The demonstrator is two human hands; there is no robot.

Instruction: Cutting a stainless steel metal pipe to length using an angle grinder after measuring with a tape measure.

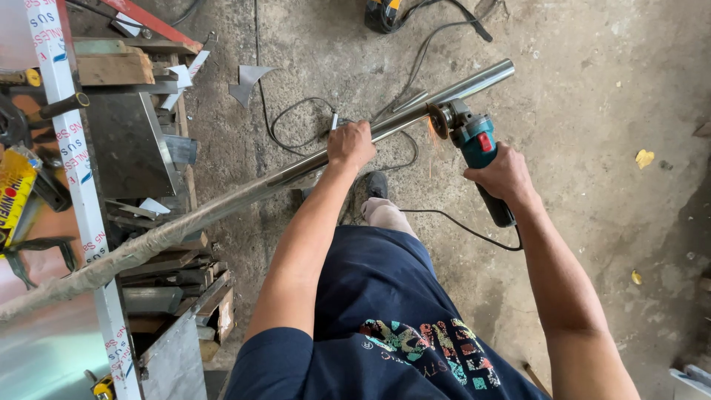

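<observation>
A long shiny steel tube (459, 87) runs from the upper right down to the lower left, where brownish wrapping covers it. My left hand (351, 144) grips the tube near its bare middle. My right hand (502, 176) holds a teal angle grinder (474, 141) with a red switch. Its disc (440, 118) touches the tube just right of my left hand, and small orange sparks show there. The grinder's black cord trails along the concrete floor under my right arm.
A cluttered metal rack (133, 148) with steel offcuts, wood blocks and tools stands at the left. Black cables (296, 126) loop on the floor beyond the tube. My shoe (376, 185) rests below the tube. Another power tool (381, 13) lies at the top.
</observation>
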